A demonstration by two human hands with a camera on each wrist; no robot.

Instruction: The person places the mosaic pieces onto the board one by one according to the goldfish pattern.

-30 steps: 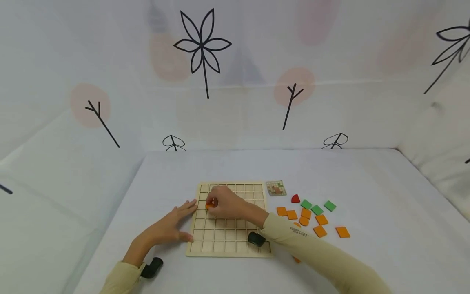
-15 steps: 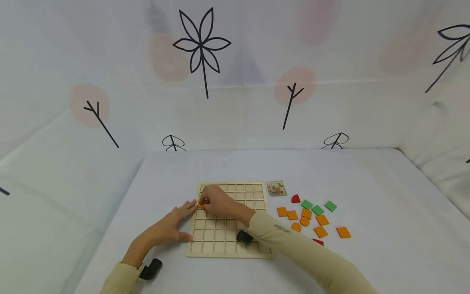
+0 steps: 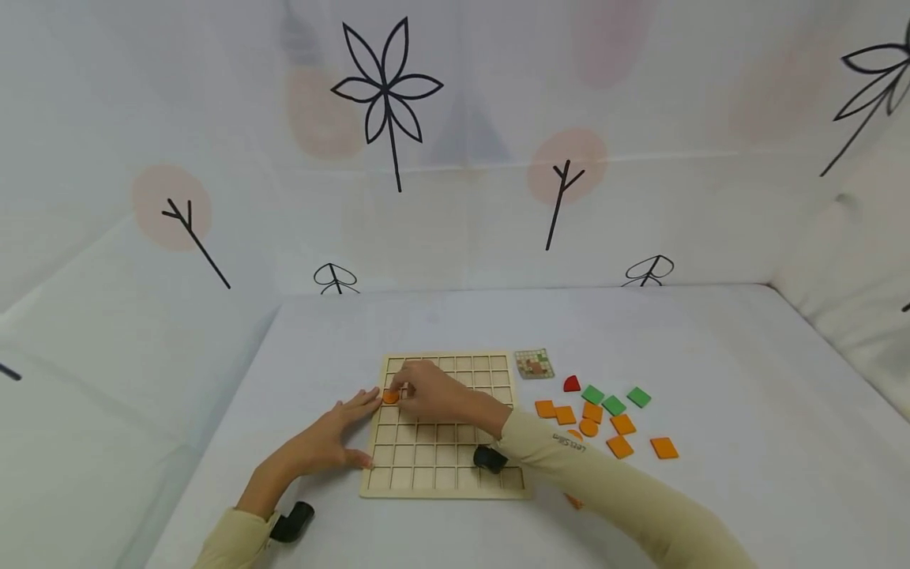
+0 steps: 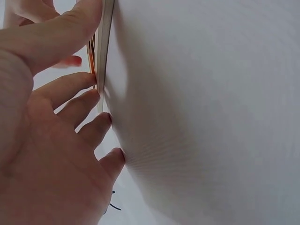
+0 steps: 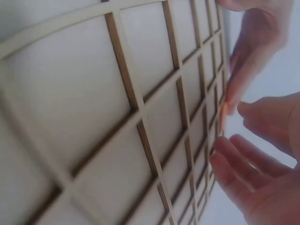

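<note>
An orange round tile (image 3: 390, 397) lies in a left-column cell of the pale wooden grid board (image 3: 444, 478). Just to its right is my right hand (image 3: 434, 393), fingers bent and loosely spread. In the right wrist view, a gap shows between those fingertips (image 5: 220, 161) and the orange tile (image 5: 223, 116). My left hand (image 3: 323, 438) rests along the board's left edge, its fingers extended and thumb lower down. The left wrist view has its fingertips (image 4: 103, 119) touching the board's side (image 4: 104, 51). My right hand and forearm cover part of the grid.
Right of the board lie several orange square tiles (image 3: 620, 447), another orange round tile (image 3: 588, 427), green squares (image 3: 638, 397) and a red quarter-round piece (image 3: 572, 384). A small printed pattern card (image 3: 535, 364) sits by the board's upper right corner. My right sleeve (image 3: 604, 482) crosses over some tiles.
My right hand carried the orange round tile leftward into the left column, then drew back slightly right, leaving the tile exposed. The left hand stayed in place.
</note>
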